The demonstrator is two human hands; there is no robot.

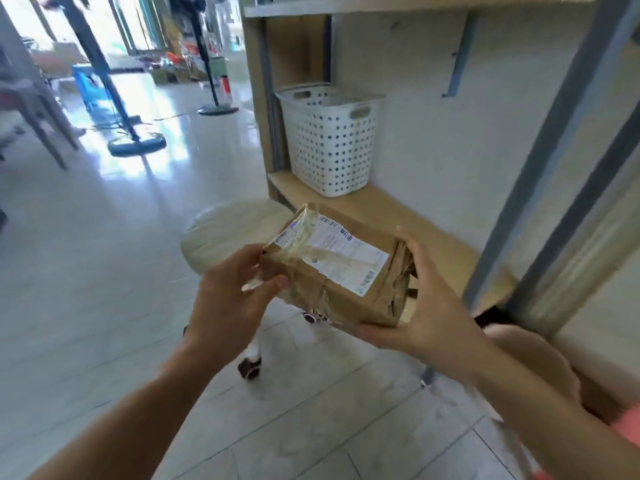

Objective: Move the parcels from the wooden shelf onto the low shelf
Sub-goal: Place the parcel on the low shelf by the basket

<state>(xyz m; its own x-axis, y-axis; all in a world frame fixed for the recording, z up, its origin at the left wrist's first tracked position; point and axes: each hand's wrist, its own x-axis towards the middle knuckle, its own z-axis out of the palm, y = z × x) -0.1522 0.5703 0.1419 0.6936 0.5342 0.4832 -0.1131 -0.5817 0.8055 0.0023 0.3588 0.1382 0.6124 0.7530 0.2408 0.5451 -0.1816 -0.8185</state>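
I hold a brown paper parcel with a white shipping label and clear tape, level in front of me. My left hand grips its near-left end, thumb on the taped edge. My right hand clasps its right end, fingers under the bottom. The parcel hangs just in front of and slightly above the low wooden shelf board, which runs along the wall beneath the upper shelf.
A white perforated plastic basket stands on the left part of the low shelf. A round pale stool on wheels sits on the tiled floor below the parcel. Grey metal posts rise at right. Fan stands are farther left.
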